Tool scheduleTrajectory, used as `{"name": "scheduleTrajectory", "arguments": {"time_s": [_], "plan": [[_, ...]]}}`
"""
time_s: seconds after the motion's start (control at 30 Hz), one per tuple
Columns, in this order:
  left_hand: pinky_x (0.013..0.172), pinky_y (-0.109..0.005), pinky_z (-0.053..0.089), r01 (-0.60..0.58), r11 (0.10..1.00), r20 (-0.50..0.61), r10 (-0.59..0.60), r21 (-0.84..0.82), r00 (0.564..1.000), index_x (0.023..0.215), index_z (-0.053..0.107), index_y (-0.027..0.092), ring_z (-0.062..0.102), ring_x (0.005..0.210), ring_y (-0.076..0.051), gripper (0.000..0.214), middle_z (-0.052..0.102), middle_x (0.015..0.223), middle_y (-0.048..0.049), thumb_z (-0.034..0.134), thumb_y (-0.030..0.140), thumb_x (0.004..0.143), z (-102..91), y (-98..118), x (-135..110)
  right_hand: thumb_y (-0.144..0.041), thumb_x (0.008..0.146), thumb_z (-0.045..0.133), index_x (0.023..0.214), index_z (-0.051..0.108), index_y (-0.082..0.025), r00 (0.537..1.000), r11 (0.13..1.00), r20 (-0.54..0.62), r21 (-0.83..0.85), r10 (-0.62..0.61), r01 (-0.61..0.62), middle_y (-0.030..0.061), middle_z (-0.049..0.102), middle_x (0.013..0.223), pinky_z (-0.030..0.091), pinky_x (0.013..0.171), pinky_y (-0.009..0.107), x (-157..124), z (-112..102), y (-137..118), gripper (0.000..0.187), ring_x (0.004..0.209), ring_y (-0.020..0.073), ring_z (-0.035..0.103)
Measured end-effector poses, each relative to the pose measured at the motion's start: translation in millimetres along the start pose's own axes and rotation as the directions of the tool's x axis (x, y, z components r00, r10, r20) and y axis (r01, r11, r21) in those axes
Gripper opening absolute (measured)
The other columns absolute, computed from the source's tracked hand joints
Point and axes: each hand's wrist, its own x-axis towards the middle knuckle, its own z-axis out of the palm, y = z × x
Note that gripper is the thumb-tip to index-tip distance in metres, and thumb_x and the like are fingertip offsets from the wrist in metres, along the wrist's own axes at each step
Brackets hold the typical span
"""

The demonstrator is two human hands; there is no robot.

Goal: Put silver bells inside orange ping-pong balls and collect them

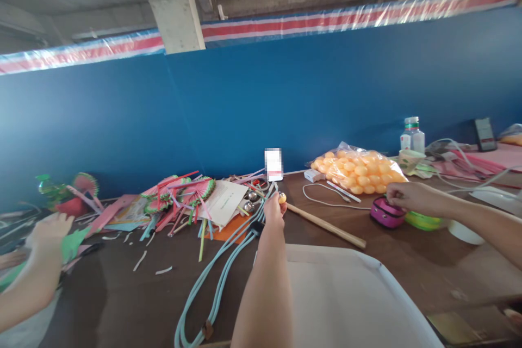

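At the near edge of the table (408, 261): white board (346, 293) lying flat, pale blue cords (220, 277) running along its left side. Left hand (274, 211) reaches out over the cords, fingertips pinched together on a small orange ball (282, 198), held just above the table. Wooden stick (326, 225) lies flat just right of the ball, angled toward the board's far corner. Right hand (408, 196) is further right, fingers bent down onto the top of a pink case (385, 213). It's touching; can't tell if it's actually gripping. Green round thing (424, 221) sits just beside the case, under the wrist. Off to the left: another person's hand (49, 228), fingers spread, by green paper (71, 244); heap of coloured paper strips (179, 201) between it and the left hand. Behind: clear bag of orange balls (359, 171), then a bottle (411, 136), then the blue wall (285, 98).
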Motion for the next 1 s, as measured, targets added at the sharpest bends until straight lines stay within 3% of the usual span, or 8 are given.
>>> {"name": "scheduleTrajectory", "arguments": {"time_s": [0.13,0.3,0.37,0.47,0.7,1.0], "plan": [[0.053,-0.018,0.049,-0.002,1.0,-0.003,0.002,-0.003,1.0,0.084,0.062,0.013,0.058,0.052,-0.007,0.021,0.063,0.074,-0.004,0.072,0.031,0.078,0.1,-0.3,0.4,-0.029,0.073,0.05,0.074,0.056,-0.019,0.999,1.0,0.036,-0.012,0.028,-0.028,0.0047,0.064,0.074,0.038,0.066,0.028,0.0,2.4,0.9,0.011,0.072,0.0206,0.058],[0.053,-0.018,0.049,-0.009,1.0,-0.007,0.009,-0.002,1.0,0.084,0.062,0.014,0.058,0.053,-0.007,0.019,0.063,0.073,-0.0034,0.07,0.03,0.08,0.2,-0.7,0.5,-0.019,0.064,0.05,0.056,0.05,-0.018,0.969,0.991,0.243,-0.119,-0.036,0.066,0.0,0.049,0.056,0.03,0.058,0.028,9.9,3.5,-1.7,0.008,0.061,0.0164,0.049],[0.052,-0.018,0.049,-0.005,1.0,-0.007,0.005,0.001,1.0,0.084,0.062,0.014,0.058,0.052,-0.007,0.019,0.063,0.073,-0.0031,0.07,0.03,0.08,0.0,-0.7,1.0,-0.017,0.06,0.049,0.053,0.049,-0.018,0.948,0.989,0.317,-0.14,0.007,0.039,-0.0011,0.044,0.051,0.029,0.056,0.028,16.5,3.5,-5.3,0.007,0.055,0.0153,0.046],[0.051,-0.017,0.049,0.0,1.0,-0.001,0.0,-0.001,1.0,0.084,0.062,0.014,0.057,0.052,-0.007,0.019,0.063,0.072,-0.0026,0.071,0.03,0.079,-0.2,-0.6,2.2,-0.015,0.055,0.051,0.057,0.058,-0.018,0.918,0.986,0.383,-0.159,0.102,-0.044,-0.0002,0.049,0.051,0.031,0.054,0.028,25.8,4.4,-11.6,0.008,0.054,0.0172,0.05],[0.052,-0.017,0.049,-0.005,1.0,0.006,0.005,0.006,1.0,0.085,0.062,0.014,0.057,0.053,-0.007,0.018,0.062,0.072,-0.0026,0.068,0.029,0.08,0.4,0.0,1.6,-0.009,0.05,0.053,0.058,0.062,-0.016,0.911,0.984,0.403,-0.176,0.087,-0.017,0.0026,0.059,0.059,0.034,0.056,0.029,36.8,12.6,-9.7,0.014,0.057,0.0172,0.052],[0.051,-0.018,0.048,0.0,1.0,0.007,0.0,0.011,1.0,0.085,0.062,0.013,0.058,0.053,-0.008,0.018,0.061,0.071,-0.0031,0.069,0.029,0.079,1.1,0.9,0.3,-0.013,0.049,0.047,0.057,0.049,-0.018,0.925,0.99,0.379,-0.135,0.024,0.03,-0.0014,0.046,0.055,0.029,0.055,0.027,35.3,13.4,0.3,0.01,0.059,0.0149,0.045]]}}
